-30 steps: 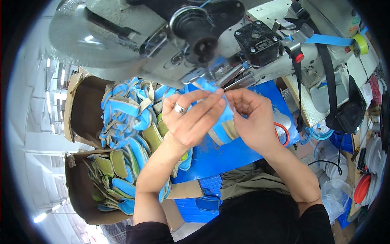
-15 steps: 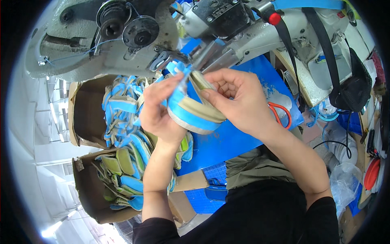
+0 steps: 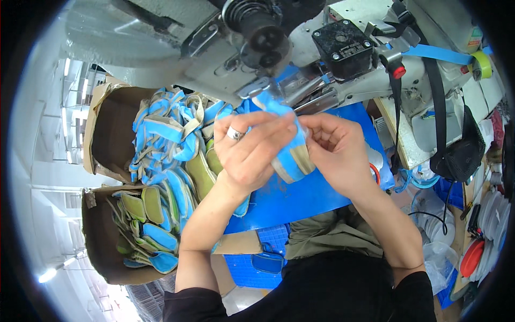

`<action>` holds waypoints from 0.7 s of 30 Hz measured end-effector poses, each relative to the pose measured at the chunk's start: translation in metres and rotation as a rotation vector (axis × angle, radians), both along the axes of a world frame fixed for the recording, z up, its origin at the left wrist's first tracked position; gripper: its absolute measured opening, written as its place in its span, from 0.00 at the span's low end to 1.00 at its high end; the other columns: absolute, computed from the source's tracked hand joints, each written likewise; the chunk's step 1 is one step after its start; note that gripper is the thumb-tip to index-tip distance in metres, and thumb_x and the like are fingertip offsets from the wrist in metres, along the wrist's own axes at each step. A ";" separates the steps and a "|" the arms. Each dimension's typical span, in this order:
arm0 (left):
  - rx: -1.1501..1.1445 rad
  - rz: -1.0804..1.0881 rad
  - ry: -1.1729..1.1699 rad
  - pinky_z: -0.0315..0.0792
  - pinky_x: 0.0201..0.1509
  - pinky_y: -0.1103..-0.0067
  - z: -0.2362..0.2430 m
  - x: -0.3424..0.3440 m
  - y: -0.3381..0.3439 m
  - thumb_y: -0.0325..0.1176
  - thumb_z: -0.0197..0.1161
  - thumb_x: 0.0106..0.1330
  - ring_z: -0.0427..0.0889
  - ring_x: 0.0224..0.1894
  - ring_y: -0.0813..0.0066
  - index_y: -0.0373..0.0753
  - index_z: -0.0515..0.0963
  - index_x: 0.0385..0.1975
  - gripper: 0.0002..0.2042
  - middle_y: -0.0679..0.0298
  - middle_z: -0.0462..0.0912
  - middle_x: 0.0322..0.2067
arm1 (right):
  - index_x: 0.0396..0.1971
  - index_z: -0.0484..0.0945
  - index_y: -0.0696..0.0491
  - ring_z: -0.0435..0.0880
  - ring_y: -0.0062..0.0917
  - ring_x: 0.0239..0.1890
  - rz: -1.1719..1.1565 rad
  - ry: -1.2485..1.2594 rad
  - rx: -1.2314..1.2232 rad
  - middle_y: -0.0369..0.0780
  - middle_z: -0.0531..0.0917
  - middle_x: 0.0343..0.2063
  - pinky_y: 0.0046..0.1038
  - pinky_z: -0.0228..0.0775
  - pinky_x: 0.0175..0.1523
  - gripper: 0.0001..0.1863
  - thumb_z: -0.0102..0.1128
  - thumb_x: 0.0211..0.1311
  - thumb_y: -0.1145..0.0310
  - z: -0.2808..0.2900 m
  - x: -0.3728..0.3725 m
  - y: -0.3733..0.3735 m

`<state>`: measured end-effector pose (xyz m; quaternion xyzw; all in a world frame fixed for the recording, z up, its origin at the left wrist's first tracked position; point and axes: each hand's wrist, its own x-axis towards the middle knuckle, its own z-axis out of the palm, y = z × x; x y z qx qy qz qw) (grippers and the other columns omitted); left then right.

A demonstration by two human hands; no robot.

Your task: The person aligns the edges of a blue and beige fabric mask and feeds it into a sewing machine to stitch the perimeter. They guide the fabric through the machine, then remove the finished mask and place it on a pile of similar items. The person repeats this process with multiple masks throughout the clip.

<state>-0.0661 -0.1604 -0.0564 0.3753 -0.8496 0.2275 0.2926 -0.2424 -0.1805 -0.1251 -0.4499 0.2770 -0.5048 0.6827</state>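
A curved strip of blue and beige fabric (image 3: 292, 163) is between my two hands, just in front of the sewing machine (image 3: 265, 45). Its upper end runs up toward the machine's sewing head and is blurred there. My left hand (image 3: 248, 151), with a ring on one finger, is closed over the strip from the left, fingers laid across it. From the other side my right hand (image 3: 339, 155) pinches the strip's edge between thumb and bent fingers. The fingertips of both hands nearly meet, and the strip partly hides them.
On the left, one cardboard box (image 3: 92, 129) stands by a heap of blue and beige strips (image 3: 161, 134); another box (image 3: 96, 236) holds green and blue padded pieces (image 3: 155, 231). Beneath my hands lies a blue table top (image 3: 279, 201). Red scissor-like handles (image 3: 376, 174) rest beyond my right wrist.
My left hand has turned from its palm-up hold, so its fingers now lie over the strip. The strip's loop has narrowed and tilted. The whole view has shifted slightly.
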 end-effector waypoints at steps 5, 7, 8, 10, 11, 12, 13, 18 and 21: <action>-0.046 -0.004 0.021 0.65 0.47 0.75 0.001 0.003 -0.012 0.33 0.71 0.49 0.87 0.38 0.71 0.41 0.87 0.36 0.13 0.66 0.90 0.38 | 0.47 0.84 0.62 0.82 0.09 0.32 0.076 -0.037 0.039 0.34 0.87 0.32 0.15 0.73 0.36 0.10 0.64 0.67 0.79 0.017 -0.008 -0.004; -0.052 0.002 0.029 0.67 0.47 0.75 0.000 0.002 -0.009 0.32 0.71 0.49 0.87 0.37 0.71 0.41 0.87 0.36 0.13 0.65 0.90 0.38 | 0.49 0.84 0.61 0.82 0.09 0.32 0.084 -0.078 0.038 0.34 0.87 0.32 0.16 0.74 0.36 0.11 0.64 0.68 0.78 0.014 -0.009 -0.004; -0.057 0.008 0.034 0.68 0.47 0.75 -0.001 0.001 -0.008 0.32 0.71 0.49 0.87 0.37 0.70 0.41 0.87 0.36 0.13 0.65 0.89 0.37 | 0.50 0.84 0.61 0.82 0.10 0.32 0.088 -0.099 0.037 0.34 0.87 0.32 0.16 0.74 0.36 0.12 0.64 0.69 0.77 0.013 -0.010 -0.003; -0.064 0.019 0.056 0.69 0.46 0.75 -0.003 -0.001 -0.007 0.31 0.71 0.48 0.87 0.36 0.70 0.40 0.87 0.36 0.13 0.64 0.89 0.37 | 0.47 0.83 0.61 0.82 0.11 0.32 0.034 -0.106 0.054 0.34 0.87 0.33 0.17 0.74 0.36 0.09 0.64 0.70 0.76 0.013 -0.012 0.005; -0.067 0.025 0.072 0.70 0.45 0.74 -0.005 -0.002 -0.006 0.31 0.71 0.48 0.87 0.36 0.69 0.40 0.87 0.37 0.14 0.64 0.89 0.36 | 0.45 0.83 0.61 0.82 0.12 0.32 0.007 -0.110 0.062 0.34 0.87 0.33 0.17 0.74 0.37 0.08 0.64 0.70 0.75 0.014 -0.013 0.011; -0.068 0.030 0.086 0.71 0.44 0.74 -0.006 -0.004 -0.005 0.30 0.72 0.47 0.87 0.35 0.69 0.40 0.87 0.37 0.14 0.63 0.88 0.36 | 0.43 0.82 0.60 0.82 0.12 0.30 -0.002 -0.155 0.106 0.34 0.86 0.31 0.18 0.74 0.36 0.07 0.65 0.70 0.74 0.015 -0.013 0.019; -0.059 0.041 0.104 0.72 0.43 0.74 -0.007 -0.004 -0.004 0.30 0.72 0.47 0.87 0.36 0.68 0.39 0.87 0.37 0.14 0.63 0.88 0.35 | 0.41 0.82 0.60 0.81 0.12 0.29 -0.011 -0.200 0.151 0.34 0.86 0.30 0.18 0.74 0.35 0.06 0.65 0.70 0.73 0.018 -0.012 0.029; 0.015 0.087 0.162 0.74 0.44 0.72 -0.009 -0.004 0.000 0.29 0.72 0.46 0.87 0.38 0.64 0.40 0.87 0.36 0.14 0.61 0.87 0.35 | 0.32 0.79 0.59 0.78 0.14 0.23 0.108 0.105 -0.123 0.36 0.82 0.22 0.22 0.70 0.29 0.09 0.67 0.69 0.70 0.032 -0.036 0.056; 0.103 0.123 0.242 0.74 0.46 0.72 -0.011 -0.004 0.003 0.28 0.73 0.49 0.87 0.43 0.63 0.39 0.87 0.38 0.14 0.58 0.87 0.37 | 0.29 0.80 0.59 0.78 0.17 0.22 0.175 0.163 -0.201 0.38 0.81 0.22 0.24 0.68 0.28 0.11 0.69 0.68 0.68 0.039 -0.042 0.048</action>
